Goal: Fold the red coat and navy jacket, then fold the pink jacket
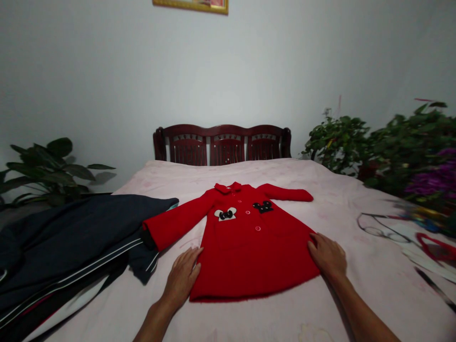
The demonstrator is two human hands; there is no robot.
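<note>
Light, even pressure at both side edges suits the red coat [249, 256], the left hand [181, 275] loosely spread, the right hand [329, 256] curled, pinching or not I cannot tell.

The coat [245, 251] lies on the sheet [270, 316], clothes [89, 242] to its left, glasses [384, 230] well to its right. Behind it stands the headboard [226, 147] against the wall [228, 71], plants [53, 166] on both sides, a frame [199, 5] above.
</note>
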